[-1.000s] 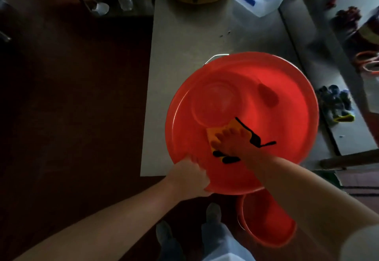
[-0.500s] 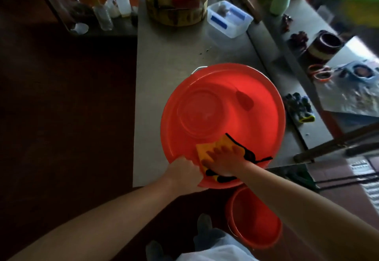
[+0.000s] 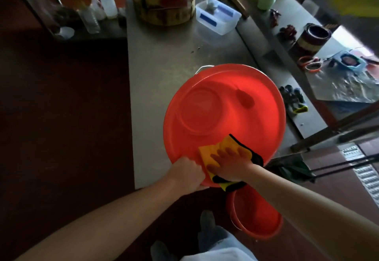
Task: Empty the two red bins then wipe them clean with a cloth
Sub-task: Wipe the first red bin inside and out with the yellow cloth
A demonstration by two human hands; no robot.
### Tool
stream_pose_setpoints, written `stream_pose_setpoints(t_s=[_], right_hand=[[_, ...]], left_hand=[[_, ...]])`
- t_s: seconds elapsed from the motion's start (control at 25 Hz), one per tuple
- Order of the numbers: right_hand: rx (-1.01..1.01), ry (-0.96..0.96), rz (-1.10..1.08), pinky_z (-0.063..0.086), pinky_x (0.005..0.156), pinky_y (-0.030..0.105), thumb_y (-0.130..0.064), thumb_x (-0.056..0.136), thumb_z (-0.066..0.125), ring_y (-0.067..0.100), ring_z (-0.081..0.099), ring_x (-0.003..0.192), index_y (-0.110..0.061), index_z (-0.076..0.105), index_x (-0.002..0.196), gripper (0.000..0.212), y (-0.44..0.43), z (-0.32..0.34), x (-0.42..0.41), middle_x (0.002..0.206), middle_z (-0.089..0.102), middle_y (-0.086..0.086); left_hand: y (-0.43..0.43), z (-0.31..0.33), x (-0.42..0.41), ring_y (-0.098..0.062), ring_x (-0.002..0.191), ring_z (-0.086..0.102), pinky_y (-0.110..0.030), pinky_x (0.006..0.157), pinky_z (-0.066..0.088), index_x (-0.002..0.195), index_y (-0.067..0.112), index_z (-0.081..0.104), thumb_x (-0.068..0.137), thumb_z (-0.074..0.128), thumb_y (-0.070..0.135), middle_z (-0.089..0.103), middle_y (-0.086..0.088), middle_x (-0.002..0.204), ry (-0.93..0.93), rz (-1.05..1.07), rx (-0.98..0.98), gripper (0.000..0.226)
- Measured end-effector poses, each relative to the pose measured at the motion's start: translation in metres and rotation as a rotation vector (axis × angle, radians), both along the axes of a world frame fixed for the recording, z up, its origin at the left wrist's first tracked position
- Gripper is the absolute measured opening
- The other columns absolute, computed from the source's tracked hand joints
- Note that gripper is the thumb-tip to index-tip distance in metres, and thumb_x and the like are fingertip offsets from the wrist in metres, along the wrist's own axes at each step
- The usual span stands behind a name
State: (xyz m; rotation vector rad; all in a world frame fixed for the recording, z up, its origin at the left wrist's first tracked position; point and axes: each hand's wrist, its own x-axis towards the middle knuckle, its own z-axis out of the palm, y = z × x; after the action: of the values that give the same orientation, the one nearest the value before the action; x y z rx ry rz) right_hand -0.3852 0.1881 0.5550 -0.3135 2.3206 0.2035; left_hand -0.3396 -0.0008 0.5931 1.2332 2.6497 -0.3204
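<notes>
My left hand (image 3: 185, 173) grips the red bin (image 3: 246, 121) by its near rim, centre frame on the desk (image 3: 164, 65). My right hand (image 3: 229, 165) has its fingers (image 3: 227, 151) spread flat, pressing the cloth (image 3: 211, 152) inside. A second bin (image 3: 256, 219) sits lower right.

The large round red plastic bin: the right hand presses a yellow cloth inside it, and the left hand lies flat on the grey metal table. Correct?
No. The head view shows the left hand gripping the large round red plastic bin's near rim, not lying on the table. The rest holds.
</notes>
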Motion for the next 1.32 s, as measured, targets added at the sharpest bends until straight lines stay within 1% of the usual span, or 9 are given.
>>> stream_pose_setpoints(t_s=[0.08, 0.28, 0.36, 0.48, 0.76, 0.88, 1.0, 1.2, 1.32], right_hand=[[-0.024, 0.019, -0.010, -0.003, 0.119, 0.059, -0.078, 0.093, 0.014, 0.022, -0.001, 0.157, -0.041, 0.010, 0.160, 0.077, -0.001, -0.017, -0.016, 0.170, 0.003, -0.008], [-0.117, 0.008, -0.009, -0.003, 0.116, 0.060, -0.070, 0.097, 0.024, 0.029, 0.007, 0.154, -0.033, 0.023, 0.158, 0.071, -0.006, -0.062, -0.069, 0.168, 0.014, 0.003], [-0.063, 0.027, 0.024, -0.001, 0.118, 0.059, -0.073, 0.097, 0.021, 0.025, 0.008, 0.155, -0.037, 0.021, 0.158, 0.071, -0.009, -0.074, -0.084, 0.169, 0.012, -0.002], [-0.056, 0.006, 0.038, -0.001, 0.118, 0.060, -0.074, 0.096, 0.017, 0.024, 0.005, 0.156, -0.038, 0.014, 0.160, 0.074, -0.013, -0.082, -0.098, 0.170, 0.007, -0.004], [-0.092, -0.056, 0.077, -0.001, 0.119, 0.062, -0.076, 0.094, 0.018, 0.024, 0.001, 0.157, -0.037, 0.010, 0.161, 0.079, -0.010, -0.038, -0.068, 0.170, 0.004, -0.005], [-0.109, -0.084, 0.098, -0.001, 0.120, 0.060, -0.085, 0.085, 0.016, 0.023, 0.002, 0.157, -0.041, 0.006, 0.160, 0.087, 0.000, -0.014, -0.035, 0.170, 0.004, -0.009], [-0.088, -0.124, 0.135, -0.003, 0.119, 0.058, -0.091, 0.074, 0.015, 0.020, 0.000, 0.157, -0.046, 0.002, 0.159, 0.097, 0.013, 0.006, -0.011, 0.170, 0.001, -0.013], [-0.049, -0.091, 0.201, 0.001, 0.118, 0.058, -0.087, 0.076, 0.033, 0.018, 0.000, 0.156, -0.049, -0.004, 0.157, 0.097, 0.024, 0.020, 0.023, 0.169, 0.000, -0.014], [-0.049, -0.030, 0.252, 0.008, 0.119, 0.055, -0.079, 0.081, 0.046, 0.018, 0.005, 0.156, -0.046, -0.003, 0.158, 0.097, 0.028, 0.024, 0.034, 0.170, 0.003, -0.012]], left_hand=[[0.002, 0.000, 0.001, -0.024, 0.067, 0.061, -0.033, 0.062, 0.035, 0.059, 0.016, 0.043, 0.099, 0.035, 0.063, 0.066, -0.004, 0.076, 0.003, -0.026, -0.026, 0.062], [0.007, -0.005, -0.001, -0.022, 0.071, 0.060, -0.036, 0.071, 0.042, 0.068, 0.016, 0.055, 0.102, 0.027, 0.060, 0.062, -0.002, 0.073, -0.023, -0.018, -0.069, 0.062], [0.010, -0.004, 0.000, -0.023, 0.072, 0.060, -0.036, 0.067, 0.037, 0.067, 0.017, 0.053, 0.102, 0.027, 0.061, 0.061, -0.002, 0.074, -0.003, -0.010, -0.072, 0.062], [0.012, -0.004, -0.002, -0.024, 0.076, 0.061, -0.035, 0.066, 0.035, 0.076, 0.017, 0.062, 0.101, 0.026, 0.064, 0.064, -0.002, 0.080, -0.009, 0.011, -0.083, 0.064], [0.004, 0.002, -0.007, -0.025, 0.076, 0.064, -0.034, 0.072, 0.039, 0.076, 0.016, 0.063, 0.099, 0.032, 0.066, 0.068, -0.004, 0.081, -0.039, 0.011, -0.092, 0.064], [-0.004, 0.003, -0.008, -0.028, 0.077, 0.067, -0.036, 0.075, 0.044, 0.078, 0.013, 0.066, 0.098, 0.033, 0.066, 0.070, -0.007, 0.083, -0.058, 0.003, -0.098, 0.066], [-0.009, 0.002, -0.008, -0.028, 0.075, 0.067, -0.035, 0.070, 0.042, 0.079, 0.013, 0.067, 0.097, 0.033, 0.068, 0.070, -0.007, 0.082, -0.036, -0.056, -0.130, 0.067], [-0.014, 0.001, -0.002, -0.028, 0.077, 0.067, -0.035, 0.066, 0.036, 0.086, 0.015, 0.069, 0.095, 0.034, 0.069, 0.071, -0.007, 0.088, -0.022, -0.075, -0.205, 0.065], [-0.022, 0.004, 0.000, -0.028, 0.082, 0.068, -0.035, 0.075, 0.040, 0.090, 0.016, 0.070, 0.096, 0.038, 0.066, 0.072, -0.006, 0.091, 0.012, -0.056, -0.218, 0.059]])
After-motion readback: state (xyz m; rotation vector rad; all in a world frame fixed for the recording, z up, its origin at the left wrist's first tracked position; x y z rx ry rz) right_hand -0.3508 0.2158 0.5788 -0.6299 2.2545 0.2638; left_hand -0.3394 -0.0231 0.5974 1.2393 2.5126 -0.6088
